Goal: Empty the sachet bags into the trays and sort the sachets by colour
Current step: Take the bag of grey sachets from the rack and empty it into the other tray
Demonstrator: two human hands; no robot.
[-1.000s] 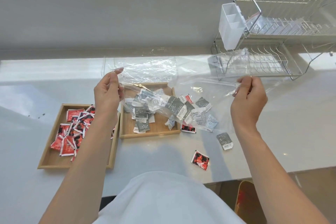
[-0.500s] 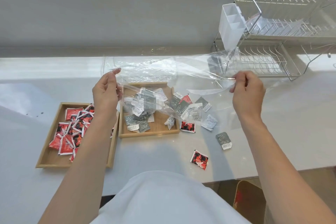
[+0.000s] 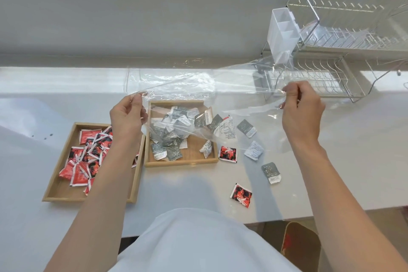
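Both hands are holding a clear sachet bag above the tabletop. The left hand is pinching its edge between thumb and fingertips at 10 o'clock, and the right hand is pinching the opposite edge at 2 o'clock with its other fingers curled in. Compared with a second ago, the right hand is sitting slightly higher and the bag's top edge is stretching straighter between the two. The grey sachets are now lying more to the left, mostly over the right-hand tray at 12 o'clock, under the bag's sagging fold. The red sachets are resting unmoved in the left-hand tray at 9 o'clock. Loose ones are lying as before at 3 o'clock of the right-hand tray: a red sachet just beside its corner, another red sachet nearer the person, and a grey sachet.
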